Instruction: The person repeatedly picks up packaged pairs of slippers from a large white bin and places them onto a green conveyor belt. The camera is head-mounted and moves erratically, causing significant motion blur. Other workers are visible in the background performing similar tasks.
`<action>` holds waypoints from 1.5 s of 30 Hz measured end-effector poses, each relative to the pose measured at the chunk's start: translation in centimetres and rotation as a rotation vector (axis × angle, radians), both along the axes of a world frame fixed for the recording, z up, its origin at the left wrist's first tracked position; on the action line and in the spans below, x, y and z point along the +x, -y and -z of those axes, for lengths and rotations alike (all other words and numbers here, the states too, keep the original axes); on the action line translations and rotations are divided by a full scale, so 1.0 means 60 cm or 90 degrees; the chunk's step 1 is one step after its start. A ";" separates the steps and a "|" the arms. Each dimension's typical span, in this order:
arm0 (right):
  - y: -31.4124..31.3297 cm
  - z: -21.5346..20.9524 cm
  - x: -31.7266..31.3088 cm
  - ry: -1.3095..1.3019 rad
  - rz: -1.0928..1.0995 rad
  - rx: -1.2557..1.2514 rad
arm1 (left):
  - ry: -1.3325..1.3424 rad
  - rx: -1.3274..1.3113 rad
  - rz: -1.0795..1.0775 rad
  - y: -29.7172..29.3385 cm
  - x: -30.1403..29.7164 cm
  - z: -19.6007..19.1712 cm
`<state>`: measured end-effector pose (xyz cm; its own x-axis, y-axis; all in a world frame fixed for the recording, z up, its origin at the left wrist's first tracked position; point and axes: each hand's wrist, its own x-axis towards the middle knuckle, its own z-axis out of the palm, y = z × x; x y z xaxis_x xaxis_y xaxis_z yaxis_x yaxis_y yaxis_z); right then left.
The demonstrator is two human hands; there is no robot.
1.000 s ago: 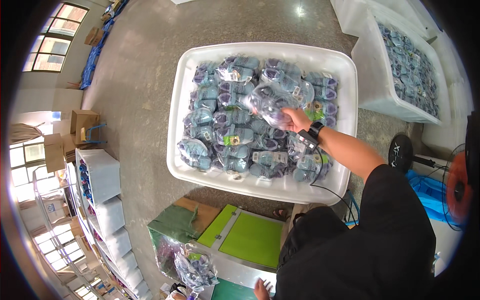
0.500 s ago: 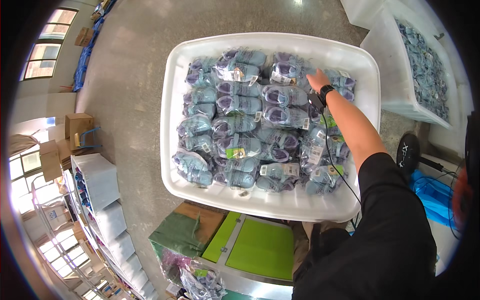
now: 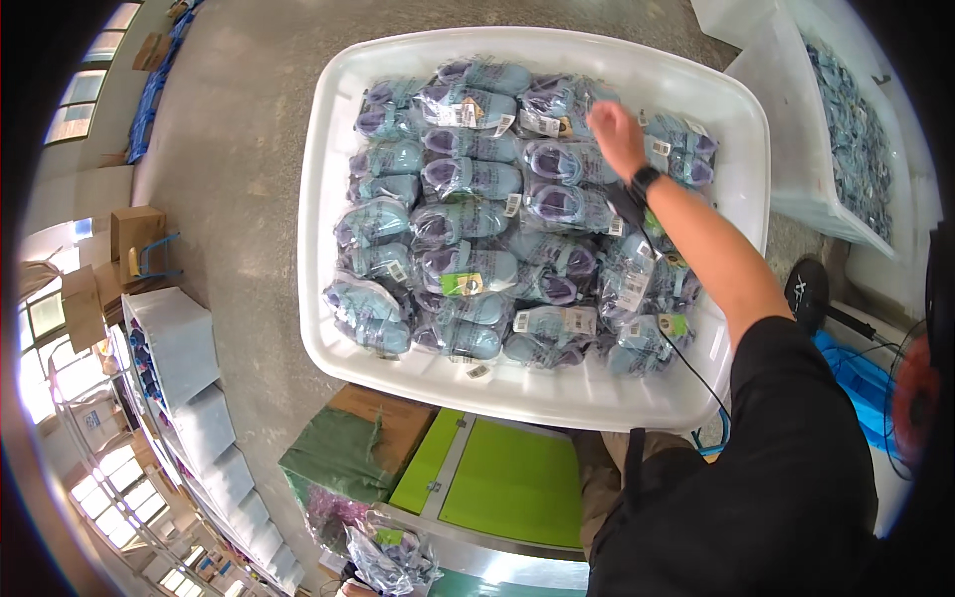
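A big white plastic tub (image 3: 313, 298) holds rows of light blue and purple shoes in clear plastic bags. My right hand (image 3: 617, 134), a dark watch on its wrist, hovers above the far right part of the load. Its fingers look loosely bent and apart, with nothing visible in them. Closest to it are a bagged pair of shoes (image 3: 547, 99) just to its left and another bagged pair (image 3: 681, 139) to its right. A black cable runs from a small dark device by the wrist. My left hand does not show.
Another white tub (image 3: 811, 149) full of similar bagged shoes stands at the right. A green-topped bench (image 3: 517, 483) and a cardboard box (image 3: 383, 423) border the near side. White bins (image 3: 179, 338) line the left. A dark shoe (image 3: 808, 289) shows right of my arm.
My right hand has drawn back slightly from the bagged shoes at the far right, its fingers now pointing farther away. The tub sits a little higher and larger in view.
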<state>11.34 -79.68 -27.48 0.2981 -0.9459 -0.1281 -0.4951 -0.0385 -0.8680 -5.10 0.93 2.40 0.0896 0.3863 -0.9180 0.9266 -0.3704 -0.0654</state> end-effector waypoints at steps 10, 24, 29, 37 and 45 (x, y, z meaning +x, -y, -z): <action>-0.197 -0.003 0.096 -0.314 -0.245 -0.203 | 0.006 -0.010 -0.037 -0.085 -0.060 -0.040; -0.288 -0.017 -0.038 -0.154 -0.430 -0.069 | 0.372 0.061 -0.143 -0.365 -0.236 0.061; -0.387 -0.015 -0.121 -0.072 -0.403 0.230 | 0.512 0.082 -0.206 -0.438 -0.232 0.130; -0.579 -0.120 -0.097 -0.300 -0.524 0.276 | 0.603 0.180 -0.314 -0.637 -0.269 0.223; -0.705 -0.212 -0.002 -0.309 -0.719 0.101 | 0.599 0.557 -0.176 -0.920 -0.229 0.242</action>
